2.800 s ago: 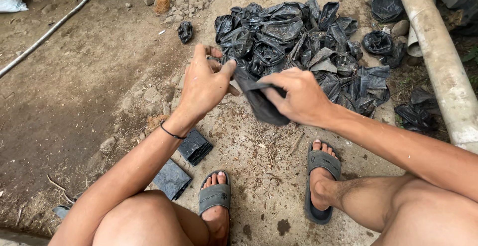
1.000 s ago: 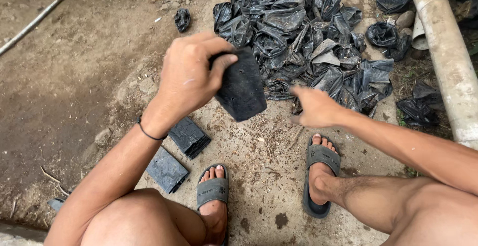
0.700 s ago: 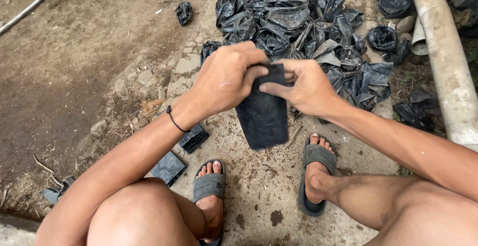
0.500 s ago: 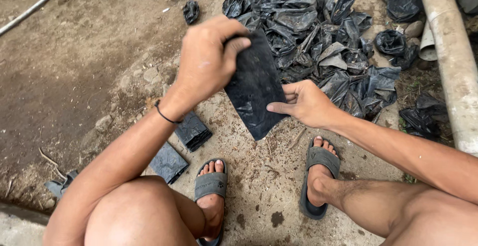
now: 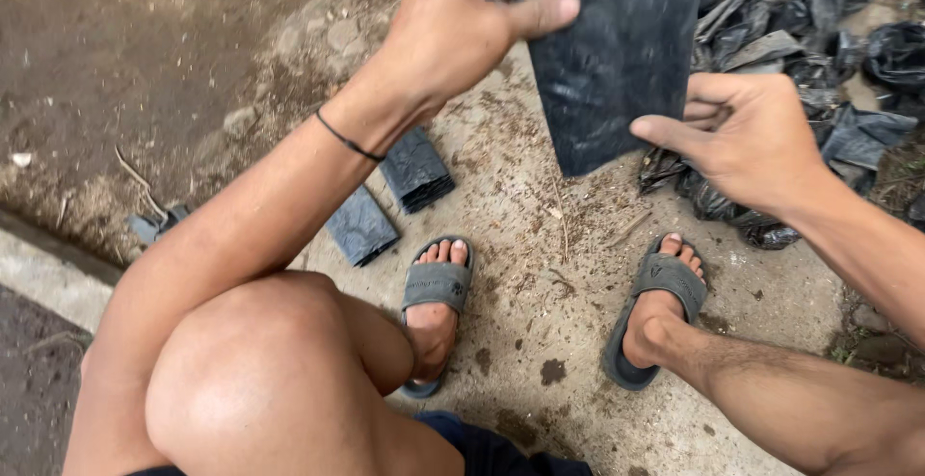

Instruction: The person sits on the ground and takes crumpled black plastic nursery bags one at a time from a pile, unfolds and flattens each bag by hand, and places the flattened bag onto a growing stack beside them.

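**Rough ground, one bag held up flat**

Concrete floor (image 5: 540, 341), gritty and strewn with dirt and twigs; bare soil off at 10 o'clock. Person squats, grey sandals on both feet.

Left hand (image 5: 453, 28) is raised at 12 o'clock, grasping the bag (image 5: 617, 52) by its upper left edge, thumb laid across the front. Bag is black plastic, flat, hanging upright, its top out of frame. Right hand (image 5: 756, 139) sits at 2 o'clock, fingers spread and loose, thumb tip just at the bag's lower right edge; whether it actually pinches the bag, cannot tell.

Two flattened bags (image 5: 390, 197) lie on the floor at 9 o'clock of the left sandal. Crumpled pile (image 5: 819, 42) of black plastic behind the right hand.

Risks, as judged: a one-sided grip could let the bag swing or slip onto the gritty floor; thin plastic may tear against the thumb.
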